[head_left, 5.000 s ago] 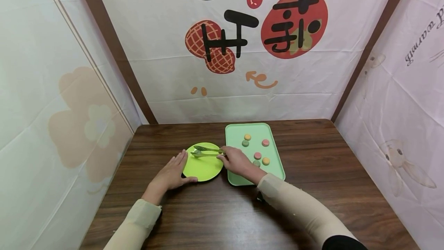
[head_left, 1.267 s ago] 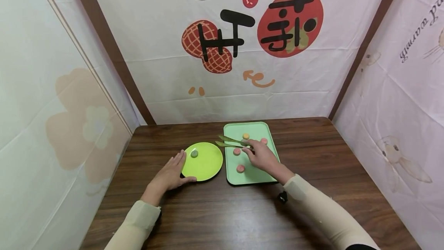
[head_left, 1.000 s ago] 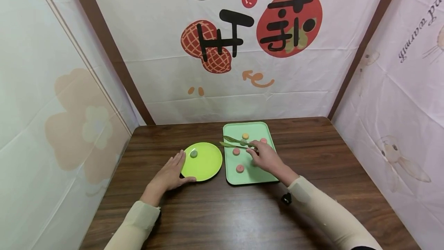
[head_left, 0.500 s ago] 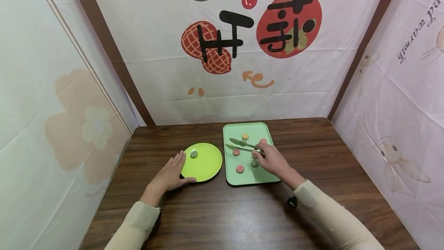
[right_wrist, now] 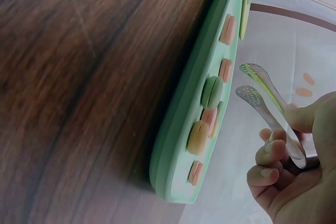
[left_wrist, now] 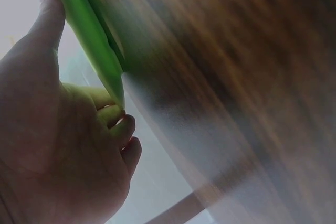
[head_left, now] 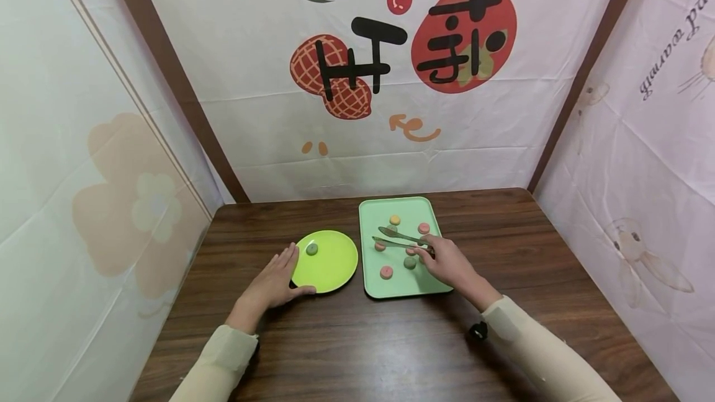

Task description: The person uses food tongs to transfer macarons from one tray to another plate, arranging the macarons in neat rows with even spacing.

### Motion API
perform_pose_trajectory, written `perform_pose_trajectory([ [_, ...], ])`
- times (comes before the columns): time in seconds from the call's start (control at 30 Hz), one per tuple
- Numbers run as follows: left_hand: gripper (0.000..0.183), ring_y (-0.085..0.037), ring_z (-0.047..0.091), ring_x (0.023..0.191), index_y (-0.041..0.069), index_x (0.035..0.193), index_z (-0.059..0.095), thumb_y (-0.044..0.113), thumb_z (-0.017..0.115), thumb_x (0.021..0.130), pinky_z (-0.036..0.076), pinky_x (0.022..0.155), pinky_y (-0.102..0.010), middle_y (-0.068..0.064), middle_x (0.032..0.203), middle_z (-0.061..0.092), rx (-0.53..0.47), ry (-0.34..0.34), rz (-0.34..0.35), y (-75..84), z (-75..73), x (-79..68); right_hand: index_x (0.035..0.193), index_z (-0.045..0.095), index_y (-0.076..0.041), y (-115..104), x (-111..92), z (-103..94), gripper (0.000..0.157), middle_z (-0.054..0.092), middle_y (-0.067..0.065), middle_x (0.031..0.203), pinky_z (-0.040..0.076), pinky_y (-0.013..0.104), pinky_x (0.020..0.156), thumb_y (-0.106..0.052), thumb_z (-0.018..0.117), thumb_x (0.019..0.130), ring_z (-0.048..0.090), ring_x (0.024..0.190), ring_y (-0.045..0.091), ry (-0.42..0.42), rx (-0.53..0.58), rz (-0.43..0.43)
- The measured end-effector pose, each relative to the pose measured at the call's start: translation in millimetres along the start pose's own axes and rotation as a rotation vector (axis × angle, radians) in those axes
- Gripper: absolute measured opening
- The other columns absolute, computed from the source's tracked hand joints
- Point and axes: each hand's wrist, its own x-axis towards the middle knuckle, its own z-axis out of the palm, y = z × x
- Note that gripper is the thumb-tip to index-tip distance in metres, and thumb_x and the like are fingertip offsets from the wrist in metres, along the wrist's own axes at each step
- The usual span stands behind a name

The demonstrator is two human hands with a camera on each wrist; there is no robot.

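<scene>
on the table, tray beside plate; left hand, thumb spread from fingers, touches the plate's rim; right hand pinches parted tongs above the tray's cookies; an off-centre squeeze could flip one.

Printed white sheets are hanging on three sides of a wood-grain worktop that is reflecting pale light.
</scene>
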Motion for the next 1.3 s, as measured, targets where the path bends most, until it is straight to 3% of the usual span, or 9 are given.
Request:
perform_pose_trajectory([
  [0.5,0.122,-0.044,0.018,0.163,-0.010,0.167,0.014,0.072,0.067,0.095,0.017,0.133,-0.058,-0.029,0.176,0.013,-0.003,0.007,0.000,0.4,0.1,0.0,0.099,0.068,-0.014,6.3,-7.9,0.6,0.015,0.052,-0.003,0.071,0.039,0.029,0.054,-0.025,0.069,0.108,0.046,0.060,0.012,0.006,-0.029,0.034],
  [0.97,0.121,-0.044,0.018,0.163,-0.011,0.167,0.015,0.071,0.067,0.095,0.017,0.133,-0.057,-0.030,0.175,0.014,0.008,0.009,0.009,0.1,-0.1,0.8,0.103,0.070,-0.012,6.5,-11.7,2.1,0.012,0.053,-0.005,0.070,0.038,0.027,0.055,-0.023,0.069,0.108,0.045,0.060,0.010,-0.031,-0.003,0.039],
  [1.3,0.121,-0.043,0.018,0.163,-0.011,0.167,0.014,0.071,0.067,0.096,0.017,0.133,-0.057,-0.029,0.176,0.013,0.009,0.006,0.006,1.3,-0.2,0.5,0.098,0.067,-0.014,7.8,-11.7,3.4,0.015,0.051,-0.005,0.069,0.037,0.027,0.054,-0.024,0.068,0.109,0.045,0.060,0.010,-0.039,-0.008,0.046],
])
